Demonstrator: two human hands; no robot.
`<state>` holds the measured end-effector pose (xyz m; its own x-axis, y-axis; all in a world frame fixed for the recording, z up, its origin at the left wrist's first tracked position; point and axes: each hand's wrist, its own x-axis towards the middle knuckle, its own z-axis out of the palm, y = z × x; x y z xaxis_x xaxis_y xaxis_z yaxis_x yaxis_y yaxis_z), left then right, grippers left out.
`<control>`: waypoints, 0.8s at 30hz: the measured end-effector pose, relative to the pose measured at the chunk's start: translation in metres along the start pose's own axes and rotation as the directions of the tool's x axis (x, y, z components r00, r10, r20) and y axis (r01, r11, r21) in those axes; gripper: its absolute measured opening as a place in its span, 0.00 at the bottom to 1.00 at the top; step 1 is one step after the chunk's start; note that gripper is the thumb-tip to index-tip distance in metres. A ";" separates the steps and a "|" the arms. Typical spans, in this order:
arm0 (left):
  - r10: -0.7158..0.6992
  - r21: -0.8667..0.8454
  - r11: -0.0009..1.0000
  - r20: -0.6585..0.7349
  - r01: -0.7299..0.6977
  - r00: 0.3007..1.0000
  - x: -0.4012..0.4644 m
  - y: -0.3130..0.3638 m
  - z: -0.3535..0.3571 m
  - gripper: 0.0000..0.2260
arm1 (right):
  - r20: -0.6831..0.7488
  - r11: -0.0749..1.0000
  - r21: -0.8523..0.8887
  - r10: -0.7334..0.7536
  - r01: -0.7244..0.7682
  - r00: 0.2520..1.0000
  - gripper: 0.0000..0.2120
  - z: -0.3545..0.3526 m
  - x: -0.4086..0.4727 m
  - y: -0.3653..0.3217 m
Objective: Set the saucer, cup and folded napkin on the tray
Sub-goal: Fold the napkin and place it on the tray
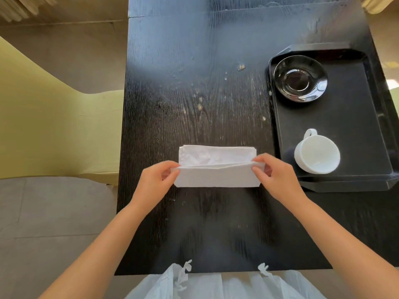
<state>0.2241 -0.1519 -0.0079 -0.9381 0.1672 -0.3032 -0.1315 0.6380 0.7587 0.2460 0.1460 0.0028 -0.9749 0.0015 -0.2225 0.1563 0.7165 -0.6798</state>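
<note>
**Napkin mid-fold, tray part-laid**

Left hand [158,180] and right hand [274,175] each pinch an end of the napkin [216,169] on the table [194,93]. Saucer [300,78] and cup [317,154] sit apart on the tray [345,184]. Risk: uneven pull skews the fold; loose layers could open in transfer.

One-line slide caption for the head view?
Both hands fold the napkin on the table; saucer and cup sit apart on the tray.

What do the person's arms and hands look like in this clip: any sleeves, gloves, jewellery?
Both forearms are bare up to the frame edge, with no sleeves in view. The left hand and right hand wear no gloves, and no rings, watch or bracelets show. Pale, thin clothing with small ties shows at the bottom edge.
</note>
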 end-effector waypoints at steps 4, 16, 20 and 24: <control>0.012 0.046 0.999 -0.133 -0.006 0.991 0.032 0.005 0.008 0.06 | -0.108 0.996 -0.093 -0.015 0.005 0.994 0.04 0.014 0.033 0.004; 0.025 0.193 0.981 -0.141 0.003 0.990 0.077 -0.009 0.032 0.06 | -0.127 0.976 -0.186 0.089 -0.112 0.988 0.02 0.035 0.062 0.027; 0.044 0.329 0.944 -0.217 0.031 0.975 0.078 0.002 0.042 0.13 | -0.239 0.954 -0.271 0.063 -0.129 0.969 0.13 0.039 0.055 0.013; 0.260 0.629 0.762 -0.086 -0.150 0.962 0.055 0.014 0.073 0.25 | -0.100 0.826 -0.564 -0.085 0.014 0.991 0.25 0.068 0.034 -0.001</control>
<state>0.1944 -0.0788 -0.0563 -0.9639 0.2624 -0.0447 0.2422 0.9344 0.2612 0.2236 0.0973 -0.0515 -0.9956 0.0101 -0.0931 0.0259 0.9849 -0.1709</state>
